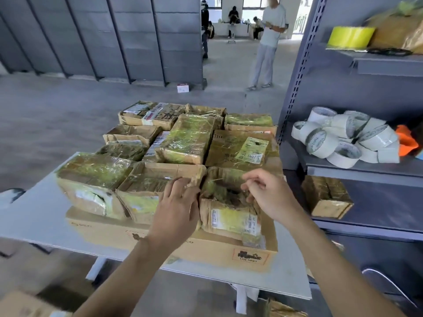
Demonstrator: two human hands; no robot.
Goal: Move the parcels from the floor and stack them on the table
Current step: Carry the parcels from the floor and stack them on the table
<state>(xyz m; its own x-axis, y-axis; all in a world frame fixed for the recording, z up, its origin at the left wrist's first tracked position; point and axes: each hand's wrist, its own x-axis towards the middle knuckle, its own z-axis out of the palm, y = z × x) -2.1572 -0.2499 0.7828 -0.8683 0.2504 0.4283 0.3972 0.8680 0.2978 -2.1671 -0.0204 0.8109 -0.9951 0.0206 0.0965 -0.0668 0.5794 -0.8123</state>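
Several taped cardboard parcels cover the white table (41, 216), some stacked on a flat brown box (174, 243). A crumpled parcel (229, 209) with a white label sits at the near right of the stack. My left hand (178, 202) rests flat against its left side, fingers apart, next to a neighbouring parcel (146, 186). My right hand (270, 193) hovers over its right top edge, fingers loosely curled and empty. A parcel on the floor (20, 305) shows at the bottom left, and another parcel on the floor (283, 308) lies under the table.
A grey metal shelf (366, 170) stands right of the table, holding tape rolls (343, 138), a yellow roll (350, 36) and a small parcel (327, 196). A person (267, 42) stands in the aisle beyond. Grey partitions line the left.
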